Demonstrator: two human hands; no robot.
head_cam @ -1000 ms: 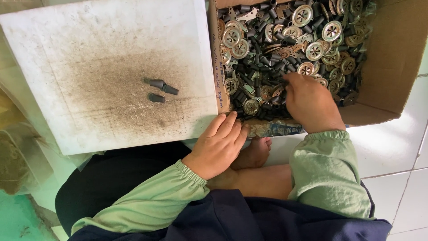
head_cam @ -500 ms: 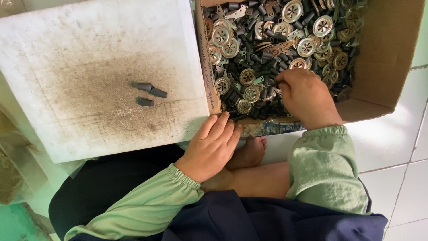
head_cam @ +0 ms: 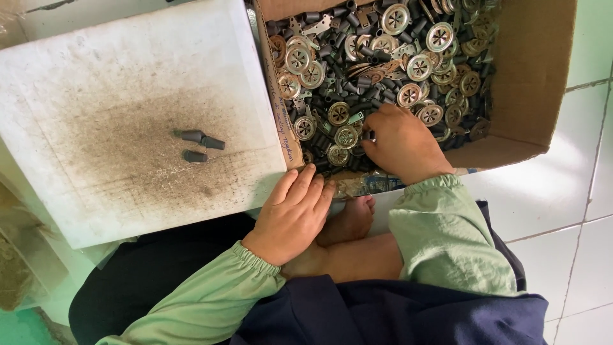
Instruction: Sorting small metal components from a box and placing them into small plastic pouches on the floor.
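Observation:
My right hand (head_cam: 401, 142) reaches into a cardboard box (head_cam: 531, 76) full of round slotted metal discs (head_cam: 393, 18) and small dark tubes (head_cam: 357, 108). Its fingers are curled among the parts near the box's front, pinching at a small piece; what they grip is hidden. My left hand (head_cam: 292, 216) lies flat, fingers together, on the near edge of a dirty white board (head_cam: 128, 83), by the box's corner. Three dark tubes (head_cam: 196, 144) lie on the board's sooty middle, apart from both hands.
A bare foot (head_cam: 350, 220) shows beneath my hands, over my dark trousers. White floor tiles (head_cam: 562, 185) extend to the right of the box. Brownish clutter (head_cam: 19, 268) sits at the lower left, beside the board.
The view has shifted, so the box and board sit further left in the frame. My right hand has stayed in the box, fingers working among the parts. My left hand keeps its place.

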